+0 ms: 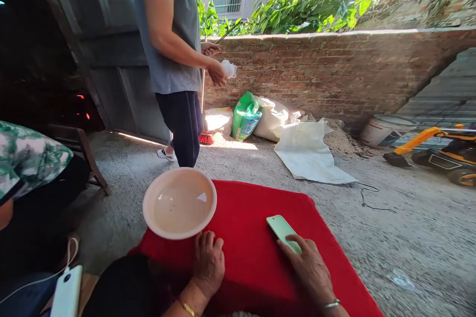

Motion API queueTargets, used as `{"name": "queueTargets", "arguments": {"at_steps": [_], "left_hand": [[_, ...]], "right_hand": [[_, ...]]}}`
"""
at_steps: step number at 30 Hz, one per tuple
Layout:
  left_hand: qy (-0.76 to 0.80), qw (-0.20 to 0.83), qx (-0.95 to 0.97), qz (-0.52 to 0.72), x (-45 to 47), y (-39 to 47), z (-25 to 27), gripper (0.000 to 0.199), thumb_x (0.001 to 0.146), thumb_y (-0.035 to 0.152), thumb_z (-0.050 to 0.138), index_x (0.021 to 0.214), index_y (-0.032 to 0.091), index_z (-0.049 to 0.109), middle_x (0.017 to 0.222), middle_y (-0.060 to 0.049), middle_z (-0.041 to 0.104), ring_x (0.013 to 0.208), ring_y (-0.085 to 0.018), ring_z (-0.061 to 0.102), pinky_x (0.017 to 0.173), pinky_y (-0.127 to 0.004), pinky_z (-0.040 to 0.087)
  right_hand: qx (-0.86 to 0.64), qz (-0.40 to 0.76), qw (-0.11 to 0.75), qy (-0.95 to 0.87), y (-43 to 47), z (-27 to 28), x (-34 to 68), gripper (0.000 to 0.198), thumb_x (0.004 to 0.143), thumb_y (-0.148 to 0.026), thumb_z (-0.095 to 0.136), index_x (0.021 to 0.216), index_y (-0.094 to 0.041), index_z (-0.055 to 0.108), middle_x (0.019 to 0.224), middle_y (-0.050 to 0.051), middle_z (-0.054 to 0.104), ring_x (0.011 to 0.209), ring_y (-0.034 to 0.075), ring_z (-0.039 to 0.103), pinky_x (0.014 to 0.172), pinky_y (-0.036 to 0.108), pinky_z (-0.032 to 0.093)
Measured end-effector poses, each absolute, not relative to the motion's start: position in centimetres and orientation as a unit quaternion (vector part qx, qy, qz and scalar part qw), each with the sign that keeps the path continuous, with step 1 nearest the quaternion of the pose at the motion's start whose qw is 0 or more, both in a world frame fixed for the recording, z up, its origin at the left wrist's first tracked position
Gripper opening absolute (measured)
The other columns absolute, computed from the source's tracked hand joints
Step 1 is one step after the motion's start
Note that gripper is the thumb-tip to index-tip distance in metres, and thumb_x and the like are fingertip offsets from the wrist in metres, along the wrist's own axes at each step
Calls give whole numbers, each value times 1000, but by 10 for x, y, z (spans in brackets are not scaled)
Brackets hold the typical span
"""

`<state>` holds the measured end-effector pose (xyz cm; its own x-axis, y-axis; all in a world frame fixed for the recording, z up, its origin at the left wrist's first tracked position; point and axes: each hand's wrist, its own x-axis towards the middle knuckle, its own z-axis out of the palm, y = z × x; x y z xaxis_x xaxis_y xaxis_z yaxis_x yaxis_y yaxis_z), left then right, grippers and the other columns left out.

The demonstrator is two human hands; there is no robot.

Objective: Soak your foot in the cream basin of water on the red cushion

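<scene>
And the phone [279, 227] is gripped by the right hand [308, 263], best kept toward the table's [247, 237] right edge, clear of the basin [182, 234], where the left hand [208, 261] is curled, its closure hidden.

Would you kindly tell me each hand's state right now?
Left hand: loosely curled beside the basin; grip cannot be told.
Right hand: closed, holding the pale green phone.

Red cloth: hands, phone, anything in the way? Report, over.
Right hand holding pale-green phone. Left hand resting on red cloth. Peach basin just ahead of left hand, possibly blocking.
</scene>
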<state>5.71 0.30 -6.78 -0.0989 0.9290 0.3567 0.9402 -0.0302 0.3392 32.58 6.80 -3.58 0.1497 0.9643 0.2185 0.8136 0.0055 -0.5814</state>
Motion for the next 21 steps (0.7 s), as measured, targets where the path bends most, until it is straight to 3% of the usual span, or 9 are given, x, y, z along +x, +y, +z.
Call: {"name": "queueTargets", "arguments": {"at_steps": [5, 10, 17, 21], "left_hand": [[-694, 12, -671, -261, 56, 3, -68, 18, 80, 14, 57, 91, 27, 66, 97, 1, 62, 101, -19, 55, 105, -41, 39], [-690, 23, -671, -269, 55, 3, -70, 20, 81, 13, 56, 91, 27, 66, 98, 0, 62, 103, -19, 55, 105, -40, 38], [-699, -2, -673, -241, 54, 1, -65, 20, 81, 15, 58, 94, 28, 66, 100, 1, 62, 104, -18, 55, 106, -39, 36], [-699, 3, -674, -240, 54, 1, -63, 19, 81, 16, 59, 93, 28, 67, 100, 1, 62, 103, -18, 55, 104, -38, 37]], "right_hand": [[-635, 166, 339, -673, 54, -32, 308, 42, 75, -69, 55, 84, -30, 68, 88, 3, 64, 76, 20, 64, 67, 31, 52], [-519, 128, 302, -789, 39, -39, 280, 36, 84, -62, 52, 88, -31, 70, 93, 5, 66, 82, 21, 64, 76, 34, 52], [-725, 73, 252, -637, 68, -28, 349, 43, 79, -62, 52, 92, -25, 69, 87, 10, 64, 79, 29, 65, 71, 43, 52], [-713, 68, 290, -635, 65, -25, 345, 41, 79, -63, 52, 90, -26, 68, 87, 8, 64, 81, 28, 64, 71, 40, 52]]}}
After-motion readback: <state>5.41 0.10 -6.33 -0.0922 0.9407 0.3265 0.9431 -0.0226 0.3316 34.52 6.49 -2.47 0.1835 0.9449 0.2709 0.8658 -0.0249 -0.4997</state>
